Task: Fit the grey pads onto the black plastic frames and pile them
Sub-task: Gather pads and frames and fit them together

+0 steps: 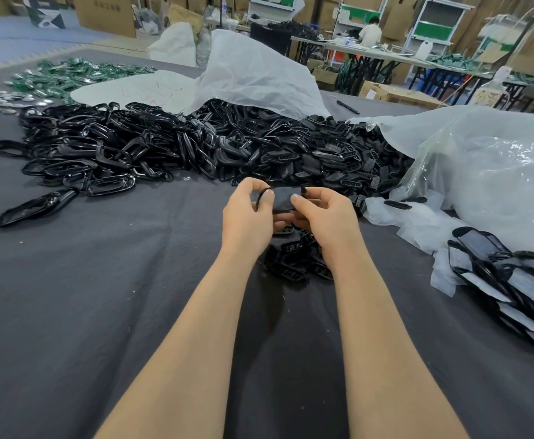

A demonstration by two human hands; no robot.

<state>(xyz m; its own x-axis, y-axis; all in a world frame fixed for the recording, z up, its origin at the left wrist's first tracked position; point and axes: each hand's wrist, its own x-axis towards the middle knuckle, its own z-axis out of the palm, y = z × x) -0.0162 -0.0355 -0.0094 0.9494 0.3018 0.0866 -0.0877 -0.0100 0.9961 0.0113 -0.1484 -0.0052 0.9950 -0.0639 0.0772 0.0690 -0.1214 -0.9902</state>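
Two bare forearms reach in from six o'clock over a dark grey cloth point(101, 312). Between the wrists, just below the hands, lies a small heap of slotted parts point(294, 261), all black. Above it, near the middle of the view, the left hand point(248, 213) and right hand point(327, 213) meet. Each pinches one end of a grey pad point(283, 198), thumb on top and fingers curled beneath. The pad lies against a thin black frame point(261, 195), whose rim shows by the left thumb. The fingers hide the edges, so I cannot tell whether the pad is fully seated.

At four o'clock from the hands a pile of finished pieces point(512, 280) slants across the cloth, partly on scraps of clear film. At two o'clock a big clear bag point(496, 172) bulges. From ten to twelve o'clock spreads a wide heap of frames point(116, 147), glossy black, running at one o'clock into a larger heap of slotted parts point(338, 153). A white sack point(253, 74) rises behind them at twelve. A pen point(348, 106) lies beyond at one o'clock, and green pieces point(69, 74) lie at ten. Far off, a person point(370, 31) is at a table.
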